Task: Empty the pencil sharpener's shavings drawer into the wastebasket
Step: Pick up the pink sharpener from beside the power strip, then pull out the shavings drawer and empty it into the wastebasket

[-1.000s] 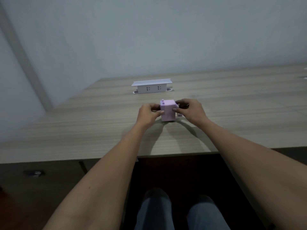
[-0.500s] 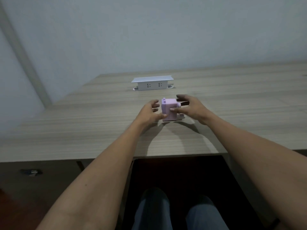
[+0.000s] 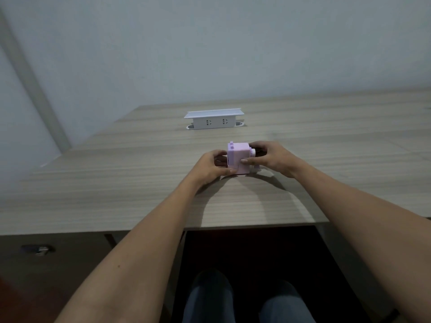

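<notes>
pencil sharpener (image 3: 239, 157) on desk (image 3: 140, 183) | left hand (image 3: 211, 167) gripping | right hand (image 3: 271, 157) gripping

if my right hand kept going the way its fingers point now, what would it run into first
The right hand points leftward and is already on the pink pencil sharpener, so it would press into that. Beyond it sits the left hand.

one head-worn view, forward and down over the desk (image 3: 140, 183) (near, wide-angle), wall beyond

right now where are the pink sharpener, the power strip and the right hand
pink sharpener (image 3: 238, 157): head view, its near side face
power strip (image 3: 214, 122): head view, socket face
right hand (image 3: 271, 157): head view, back of the hand
</notes>
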Available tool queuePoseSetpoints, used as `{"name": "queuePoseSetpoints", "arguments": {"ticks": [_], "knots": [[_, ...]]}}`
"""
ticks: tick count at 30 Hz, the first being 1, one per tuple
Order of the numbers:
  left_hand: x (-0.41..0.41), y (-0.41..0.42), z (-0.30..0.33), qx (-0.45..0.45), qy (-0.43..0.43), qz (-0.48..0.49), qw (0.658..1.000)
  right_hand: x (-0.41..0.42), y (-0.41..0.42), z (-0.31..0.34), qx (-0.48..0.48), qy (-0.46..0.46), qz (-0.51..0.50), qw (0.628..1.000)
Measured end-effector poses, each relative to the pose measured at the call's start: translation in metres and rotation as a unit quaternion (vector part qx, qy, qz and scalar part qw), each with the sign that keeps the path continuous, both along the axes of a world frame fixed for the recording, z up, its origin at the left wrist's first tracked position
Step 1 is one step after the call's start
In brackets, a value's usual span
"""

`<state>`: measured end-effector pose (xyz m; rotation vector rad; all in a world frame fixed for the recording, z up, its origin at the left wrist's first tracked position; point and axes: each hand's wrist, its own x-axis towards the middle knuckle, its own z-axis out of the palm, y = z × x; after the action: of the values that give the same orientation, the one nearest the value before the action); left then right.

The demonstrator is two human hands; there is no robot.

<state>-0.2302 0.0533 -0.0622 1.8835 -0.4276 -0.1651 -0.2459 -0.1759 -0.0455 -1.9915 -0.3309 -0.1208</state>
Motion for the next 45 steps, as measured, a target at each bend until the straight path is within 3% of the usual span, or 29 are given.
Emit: {"name": "queuePoseSetpoints", "arguments": {"ticks": [10,19,33,45], "knots": [[0.004,0.046,0.005,0.006,-0.01,0.047,0.999,-0.007,0.003,0.005,0.008,0.019,-0.007,1.0],[0.004,0.059,0.059,0.0,-0.06,0.092,0.994,-0.011,0.012,0.041,0.026,0.005,-0.011,1.0],[-0.044,-0.013,0.133,-0.063,-0.111,-0.011,0.992,-0.061,-0.009,0.107,0.038,-0.052,0.003,0.998],[-0.092,-0.116,0.141,-0.093,-0.126,-0.098,0.983,-0.153,-0.098,0.127,0.054,-0.101,-0.079,0.99]]}}
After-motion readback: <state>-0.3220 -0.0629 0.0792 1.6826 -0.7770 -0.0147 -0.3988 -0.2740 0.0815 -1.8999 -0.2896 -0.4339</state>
